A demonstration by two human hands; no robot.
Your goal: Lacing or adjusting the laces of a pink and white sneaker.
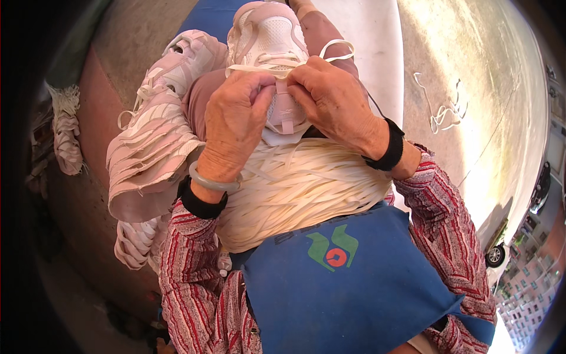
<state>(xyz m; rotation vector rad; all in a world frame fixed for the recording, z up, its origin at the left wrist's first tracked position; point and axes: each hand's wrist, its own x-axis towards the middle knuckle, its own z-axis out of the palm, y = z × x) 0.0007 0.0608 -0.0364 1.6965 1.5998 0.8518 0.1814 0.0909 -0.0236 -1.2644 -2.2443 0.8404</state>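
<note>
A white and pale pink shoe upper [268,38] rests across my lap, its tongue toward me. A flat cream shoelace [252,68] runs across it through the eyelet area, with a loop standing up beyond my right hand. My left hand [239,115] pinches the lace at the left side of the opening. On the other side my right hand [336,106] is closed over the lace, thumb against fingers. Just below the upper, a thick bundle of cream shoelaces [300,186] lies over my lap. The finger pads are mostly hidden.
A stack of similar shoe uppers [154,133] leans at my left, with more uppers [137,245] below it. Farther left hangs another pile [66,130]. A blue apron [342,283] covers my lap. Loose laces [445,112] lie on the floor at right.
</note>
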